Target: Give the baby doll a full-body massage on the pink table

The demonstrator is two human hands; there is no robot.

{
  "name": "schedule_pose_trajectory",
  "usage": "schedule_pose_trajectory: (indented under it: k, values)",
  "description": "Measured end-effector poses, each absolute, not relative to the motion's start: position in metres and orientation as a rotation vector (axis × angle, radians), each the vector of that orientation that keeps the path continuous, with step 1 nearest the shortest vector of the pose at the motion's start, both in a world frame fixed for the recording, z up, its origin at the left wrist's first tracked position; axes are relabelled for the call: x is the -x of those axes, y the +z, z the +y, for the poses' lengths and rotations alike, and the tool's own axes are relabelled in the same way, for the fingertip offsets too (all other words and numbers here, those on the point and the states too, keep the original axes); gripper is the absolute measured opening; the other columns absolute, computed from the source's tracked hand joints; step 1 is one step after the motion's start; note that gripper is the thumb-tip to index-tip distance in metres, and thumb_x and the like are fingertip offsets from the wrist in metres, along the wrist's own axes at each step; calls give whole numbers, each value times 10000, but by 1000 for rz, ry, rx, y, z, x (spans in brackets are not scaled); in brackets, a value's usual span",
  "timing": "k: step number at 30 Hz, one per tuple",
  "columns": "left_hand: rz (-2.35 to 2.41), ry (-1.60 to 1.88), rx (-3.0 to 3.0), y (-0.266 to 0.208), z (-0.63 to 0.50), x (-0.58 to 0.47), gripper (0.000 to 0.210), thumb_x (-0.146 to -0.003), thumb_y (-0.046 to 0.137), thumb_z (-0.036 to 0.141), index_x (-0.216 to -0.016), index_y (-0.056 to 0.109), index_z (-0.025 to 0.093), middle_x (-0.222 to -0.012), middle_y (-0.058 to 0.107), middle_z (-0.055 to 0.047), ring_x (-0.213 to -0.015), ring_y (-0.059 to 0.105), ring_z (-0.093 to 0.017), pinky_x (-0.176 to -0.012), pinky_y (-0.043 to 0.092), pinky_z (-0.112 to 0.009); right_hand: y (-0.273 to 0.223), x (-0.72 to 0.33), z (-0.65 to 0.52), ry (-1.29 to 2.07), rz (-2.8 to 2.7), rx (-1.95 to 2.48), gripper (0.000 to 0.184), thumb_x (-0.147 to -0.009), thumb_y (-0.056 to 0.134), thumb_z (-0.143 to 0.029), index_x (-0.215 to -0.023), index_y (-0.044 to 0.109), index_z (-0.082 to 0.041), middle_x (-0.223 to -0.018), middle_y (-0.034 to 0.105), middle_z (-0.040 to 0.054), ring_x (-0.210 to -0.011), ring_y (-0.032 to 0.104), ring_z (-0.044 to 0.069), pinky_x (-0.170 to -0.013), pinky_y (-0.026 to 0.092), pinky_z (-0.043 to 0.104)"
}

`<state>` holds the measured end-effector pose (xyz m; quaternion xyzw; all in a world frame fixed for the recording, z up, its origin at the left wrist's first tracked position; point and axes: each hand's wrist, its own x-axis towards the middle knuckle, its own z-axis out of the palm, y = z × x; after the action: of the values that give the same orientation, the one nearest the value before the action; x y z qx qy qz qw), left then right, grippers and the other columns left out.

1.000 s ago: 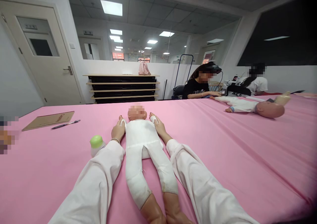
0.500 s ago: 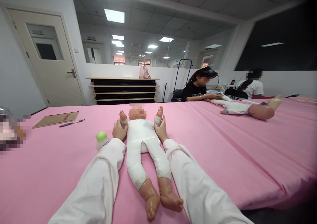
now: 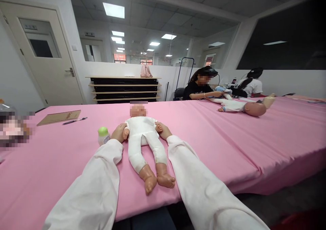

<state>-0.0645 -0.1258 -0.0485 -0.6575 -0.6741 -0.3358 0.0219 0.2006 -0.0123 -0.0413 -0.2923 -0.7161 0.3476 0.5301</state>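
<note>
A baby doll [image 3: 142,126] in a white cloth suit lies on its back on the pink-covered table [image 3: 216,148], its head away from me and its bare feet towards me. My left hand [image 3: 118,132] is closed around the doll's arm on the left, whose small hand points down beside the body. On the other side, my right hand [image 3: 165,131] grips the other arm, with the doll's hand showing at its inner edge. Most of my fingers are hidden behind the arms. Close to my left wrist stands a white bottle [image 3: 103,139] with a green cap.
A brown notebook [image 3: 59,117] and a pen [image 3: 75,120] lie at the left. Farther right, a person [image 3: 200,85] in black handles a second doll [image 3: 236,105]. Another person [image 3: 254,84] in white sits behind. The table's front edge [image 3: 150,205] runs below the doll's feet.
The doll's arms have come down from beside its head to beside its torso, with my hands still on them. My view has shifted, so the table's front edge now shows.
</note>
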Motion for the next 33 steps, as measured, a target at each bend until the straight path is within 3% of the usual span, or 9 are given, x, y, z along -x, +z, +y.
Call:
schedule_pose_trajectory:
  k: [2,5,8,15,19,22,25,28,33]
  values:
    - [-2189,-1203,1932,-48,-125,60,557,-715,490,179,-1246,325,208,-1138,553,-64,-1037,532,-192,-872,423,-306,-42,-199,-12,831,-1738,685,324,-800,552,-284,-1093,510,-153,-1082,572,71,-982,558,180,-847,469,383]
    - [-2278,-1434,1682,-46,-118,49,657,-786,437,212,-1350,102,166,-1119,575,-110,-985,573,-218,-779,448,-319,-44,-191,-8,779,-1741,716,517,-730,562,-193,-1219,394,-183,-1188,527,87,-1105,505,194,-955,402,375]
    - [-2280,-1506,1529,-42,-106,39,700,-819,427,320,-1361,22,143,-1126,573,-144,-959,586,-252,-735,449,-341,-46,-178,3,696,-1684,812,605,-742,495,-205,-1297,255,-170,-1218,500,132,-1083,522,219,-916,417,398]
    - [-2386,-1353,1312,-40,-71,43,581,-853,296,459,-1309,235,105,-1013,592,-220,-857,603,-315,-638,432,-380,-47,-153,41,571,-1672,907,514,-819,380,-295,-1294,232,-163,-1217,500,162,-1062,528,237,-866,417,420]
    - [-2437,-1269,1402,-40,-55,54,469,-878,233,435,-1230,401,175,-879,629,-142,-742,607,-252,-611,422,-338,-47,-149,55,551,-1757,880,422,-842,330,-326,-1239,391,-196,-1194,536,107,-1055,531,223,-891,408,398]
    - [-2510,-1235,1427,-39,-46,61,457,-898,184,369,-1020,558,136,-894,616,-159,-801,586,-244,-660,415,-347,-50,-147,64,564,-1839,832,385,-856,289,-321,-1175,486,-234,-1169,565,47,-1077,514,199,-927,392,377]
    - [-2587,-1199,1412,-40,-40,67,464,-900,202,328,-878,586,68,-899,595,-190,-872,560,-261,-703,400,-371,-54,-146,71,605,-1852,882,369,-841,320,-312,-1146,517,-243,-1117,594,38,-1037,535,207,-912,408,387]
    - [-2598,-1221,1458,-42,-38,70,491,-902,192,351,-865,584,58,-909,592,-190,-903,548,-279,-714,396,-389,-56,-146,74,620,-1860,967,361,-817,359,-297,-1131,525,-235,-1092,601,50,-1019,540,233,-888,419,418]
    - [-2487,-1307,1545,-42,-43,69,416,-875,270,400,-1072,537,149,-1025,588,-143,-1011,519,-280,-777,412,-385,-52,-147,66,596,-1800,954,450,-799,405,-312,-1232,429,-193,-1208,511,96,-1132,465,251,-946,374,433]
